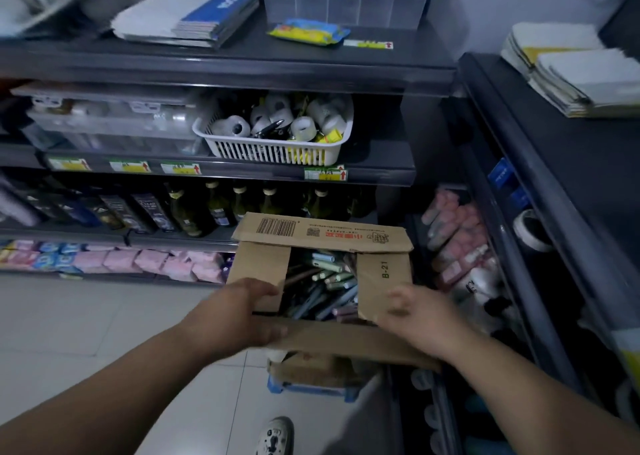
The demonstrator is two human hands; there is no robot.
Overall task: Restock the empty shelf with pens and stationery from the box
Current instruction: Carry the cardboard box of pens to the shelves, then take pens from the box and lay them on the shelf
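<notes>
While both hands are on the cardboard box, the head view suggests stocking has not yet begun. The left hand curls round the near-left flap, and the right hand, blurred, seems to clasp the right flap. Pens lie heaped inside the open box, low in front of the dark shelves. Next, one hand probably must let go, gather some pens and carry them to a bare stretch of shelf while the other steadies the box.

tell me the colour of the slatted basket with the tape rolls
White. The basket shows best in the head view.
</notes>
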